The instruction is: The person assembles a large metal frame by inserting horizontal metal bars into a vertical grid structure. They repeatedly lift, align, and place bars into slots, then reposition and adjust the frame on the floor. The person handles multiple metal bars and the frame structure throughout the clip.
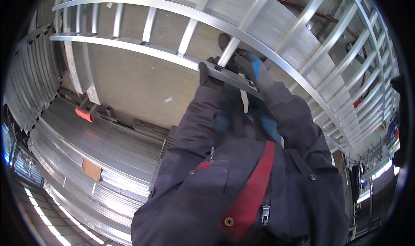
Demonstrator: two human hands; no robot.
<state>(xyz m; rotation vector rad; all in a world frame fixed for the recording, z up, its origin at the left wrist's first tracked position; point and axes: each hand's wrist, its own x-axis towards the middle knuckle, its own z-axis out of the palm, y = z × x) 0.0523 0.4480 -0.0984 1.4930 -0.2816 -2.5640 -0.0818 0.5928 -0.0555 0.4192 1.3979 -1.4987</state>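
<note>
As the near rail [129, 46] of the metal frame [181, 9] stretches from the left, your left hand [209, 76] pinches it between gloved thumb and fingers; rightward, past a crosspiece [229, 51], your right hand's [248, 67] finger grip is unclear.

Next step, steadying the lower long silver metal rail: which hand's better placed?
Left, most likely. The dark-gloved left hand grips the lower long silver metal rail. The dark-gloved right hand is close too, but its contact with the rail is unclear.
</note>
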